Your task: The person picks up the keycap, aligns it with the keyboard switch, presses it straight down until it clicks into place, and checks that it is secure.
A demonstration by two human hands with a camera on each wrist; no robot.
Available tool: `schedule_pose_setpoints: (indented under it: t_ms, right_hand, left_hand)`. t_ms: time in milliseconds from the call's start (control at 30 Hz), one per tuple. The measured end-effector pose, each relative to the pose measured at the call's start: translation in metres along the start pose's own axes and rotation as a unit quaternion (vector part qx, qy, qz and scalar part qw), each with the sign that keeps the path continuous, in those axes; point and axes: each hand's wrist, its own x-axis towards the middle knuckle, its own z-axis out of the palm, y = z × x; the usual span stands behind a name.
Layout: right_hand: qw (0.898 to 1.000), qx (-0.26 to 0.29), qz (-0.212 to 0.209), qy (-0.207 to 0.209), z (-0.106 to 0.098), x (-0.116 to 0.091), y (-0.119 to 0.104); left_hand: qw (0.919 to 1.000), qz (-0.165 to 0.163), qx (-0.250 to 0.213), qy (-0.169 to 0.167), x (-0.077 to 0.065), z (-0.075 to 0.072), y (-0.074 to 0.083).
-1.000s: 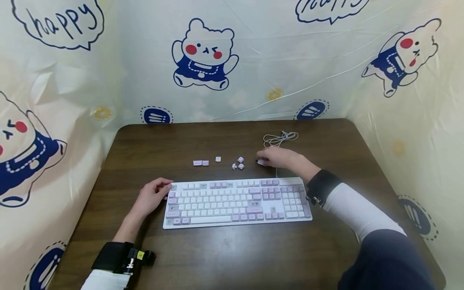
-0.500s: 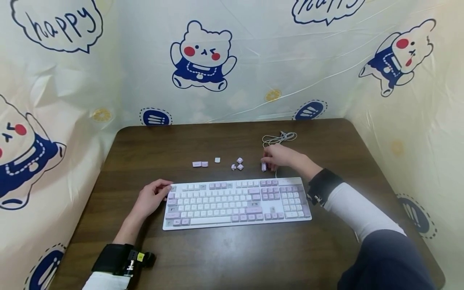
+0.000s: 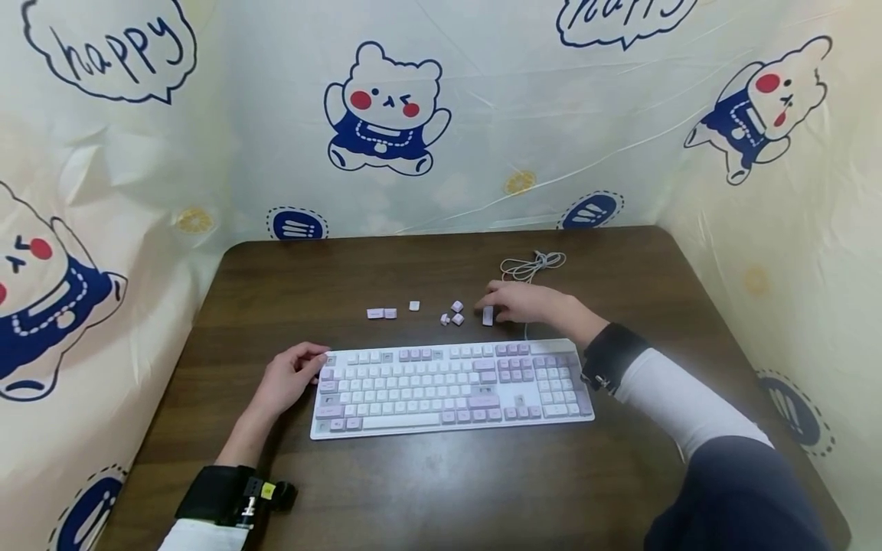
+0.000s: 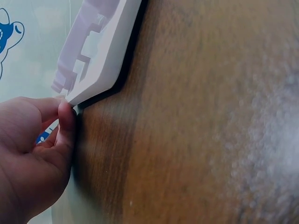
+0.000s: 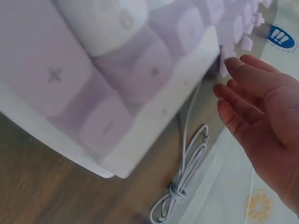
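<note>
Two hands differ: left [image 3: 291, 375] pinches the keyboard [image 3: 451, 389], right [image 3: 525, 302] spreads around one keycap [image 3: 488, 316].

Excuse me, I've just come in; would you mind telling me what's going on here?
A person's left hand holds the far left corner of a white and lilac keyboard on a brown table. Behind it, their right hand is at a loose long keycap; whether it grips the cap is unclear. Further left lie a small cluster of keycaps, a single white one and a side-by-side pair. A bundled cable lies behind the right hand.
</note>
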Motion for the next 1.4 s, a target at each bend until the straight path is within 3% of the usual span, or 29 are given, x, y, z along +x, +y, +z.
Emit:
schedule_pose_setpoints:
  t_ms: [300, 533, 967, 1400]
  right_hand:
    - [0.999, -0.040, 0.012, 0.016, 0.006, 0.001, 0.000]
    - [0.999, 0.000, 0.052, 0.014, 0.009, -0.001, 0.003]
    - [0.997, 0.063, 0.054, 0.004, 0.011, -0.006, 0.006]
    - [0.996, 0.058, 0.061, 0.041, 0.012, -0.016, -0.002]
  left_hand:
    - [1.0000, -0.006, -0.001, -0.001, 0.001, 0.001, 0.000]
    - [1.0000, -0.001, 0.000, 0.002, 0.001, 0.000, -0.001]
    - [1.0000, 0.005, -0.003, 0.004, 0.000, 0.001, -0.003]
    - [1.0000, -0.003, -0.002, 0.000, 0.001, 0.001, -0.004]
